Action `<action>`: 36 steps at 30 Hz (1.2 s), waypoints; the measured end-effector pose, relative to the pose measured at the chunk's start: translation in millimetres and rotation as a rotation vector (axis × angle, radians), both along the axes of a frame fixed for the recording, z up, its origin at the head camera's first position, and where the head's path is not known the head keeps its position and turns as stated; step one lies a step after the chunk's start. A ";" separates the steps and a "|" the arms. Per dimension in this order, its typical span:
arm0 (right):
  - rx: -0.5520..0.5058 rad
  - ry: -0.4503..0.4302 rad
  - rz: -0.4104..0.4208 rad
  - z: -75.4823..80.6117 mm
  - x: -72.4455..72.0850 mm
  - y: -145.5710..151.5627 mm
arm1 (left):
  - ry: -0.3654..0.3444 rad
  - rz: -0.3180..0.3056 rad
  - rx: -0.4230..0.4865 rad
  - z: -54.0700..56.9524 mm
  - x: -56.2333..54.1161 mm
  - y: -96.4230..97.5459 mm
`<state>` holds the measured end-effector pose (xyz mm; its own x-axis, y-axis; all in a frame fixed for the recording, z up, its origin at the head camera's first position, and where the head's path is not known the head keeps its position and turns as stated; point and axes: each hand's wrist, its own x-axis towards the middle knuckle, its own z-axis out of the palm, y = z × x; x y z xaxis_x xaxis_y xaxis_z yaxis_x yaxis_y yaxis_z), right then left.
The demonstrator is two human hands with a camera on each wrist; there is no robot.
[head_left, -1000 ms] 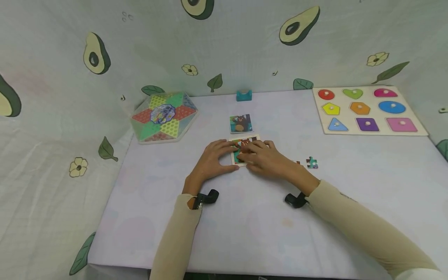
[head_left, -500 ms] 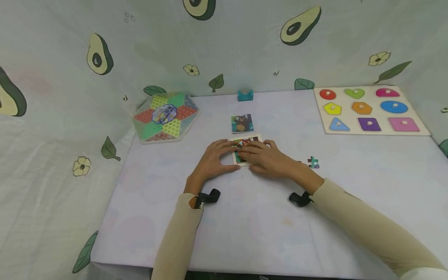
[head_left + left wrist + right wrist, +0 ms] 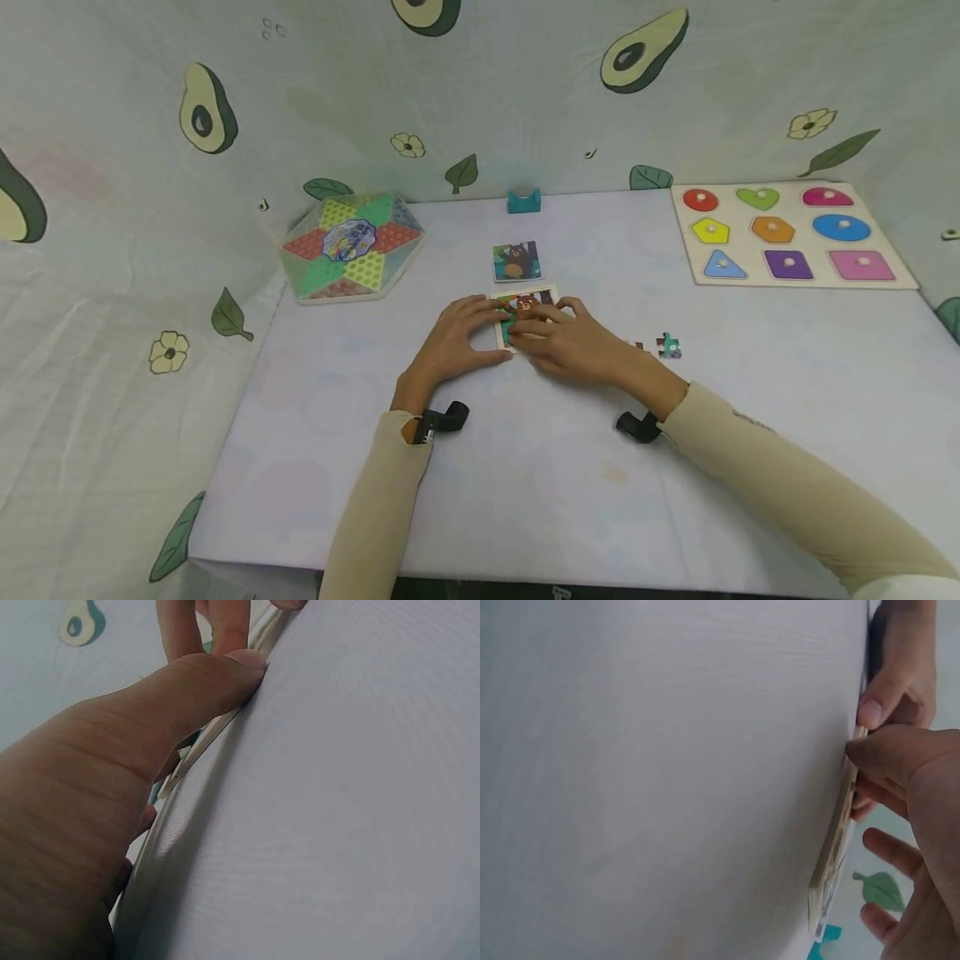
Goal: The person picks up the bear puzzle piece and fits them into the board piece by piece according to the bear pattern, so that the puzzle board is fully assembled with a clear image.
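A small wooden jigsaw tray point(image 3: 549, 292) with a bear picture lies between both hands. My left hand point(image 3: 453, 342) grips its left side, fingers at the far edge and thumb at the near corner; in the left wrist view the thumb point(image 3: 225, 675) sits on the rim. Over the tray's lower right, my right hand point(image 3: 573, 346) has its thumb and forefinger together at a jigsaw piece point(image 3: 208, 646). Only a bit of green shows there; the fingers hide the rest. The other right fingers are spread above the tray in the right wrist view.
Loose jigsaw pieces point(image 3: 669, 346) lie right of the right hand, one partly behind the wrist. Behind the tray are a bear picture card point(image 3: 517, 262) and a teal holder point(image 3: 524, 202). A hexagonal game box point(image 3: 352, 248) stands back left, a shape-peg board point(image 3: 795, 235) back right.
The right fingers shift slightly over the tray, and a bit more of the bear picture shows. The left hand keeps its grip. The view tilts a little.
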<state>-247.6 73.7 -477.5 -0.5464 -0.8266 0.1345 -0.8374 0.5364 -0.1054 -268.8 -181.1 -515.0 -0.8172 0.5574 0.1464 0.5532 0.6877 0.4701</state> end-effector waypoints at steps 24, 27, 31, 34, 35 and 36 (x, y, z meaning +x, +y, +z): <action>0.039 0.137 -0.001 6.6 7.6 -3.7 | -0.002 -0.005 0.003 5.5 0.5 2.3; 0.037 0.002 -0.021 9.1 8.8 0.3 | -0.013 -0.001 -0.002 4.2 0.6 3.5; 0.042 -0.123 -0.044 4.0 10.7 3.4 | -0.015 -0.005 -0.021 -0.1 1.1 1.7; 0.030 -0.152 -0.061 -0.1 11.3 4.8 | 0.006 -0.012 -0.018 -0.6 0.5 1.2; 0.023 -0.158 -0.065 -0.9 11.4 5.1 | 0.011 -0.014 -0.016 -0.6 0.4 0.8; 0.016 -0.162 -0.068 -1.4 11.2 5.0 | 0.016 -0.015 -0.013 -0.7 0.3 0.1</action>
<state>-236.4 78.7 -478.9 -0.6143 -0.7886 0.0271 -0.7721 0.5937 -0.2269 -268.5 -181.0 -515.7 -0.8063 0.5716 0.1519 0.5710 0.6853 0.4520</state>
